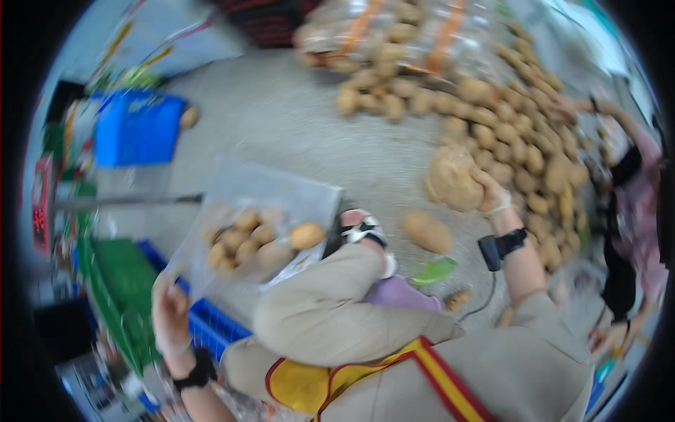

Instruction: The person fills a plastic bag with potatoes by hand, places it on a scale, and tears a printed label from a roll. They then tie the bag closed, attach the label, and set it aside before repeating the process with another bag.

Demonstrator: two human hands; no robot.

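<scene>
My right hand (492,195) grips a large, lumpy potato (453,177) above the floor, beside the potato pile (503,133). A single big potato (427,232) lies on the floor just below it. On the left, my left hand (171,316) is closed at the edge of a clear plastic bag (199,257), its fingers curled and slightly blurred. The bag spreads over the metal pan of a scale (309,188). Several potatoes (242,243) are inside it, and one yellower potato (307,236) rests near its mouth.
A blue crate (137,130) stands at the far left, near a red-lit scale display (42,204). A green bin (119,295) and blue basket (214,327) flank my left arm. Filled potato bags (404,32) lie at the back. At right, another person's hand (566,109) touches the pile.
</scene>
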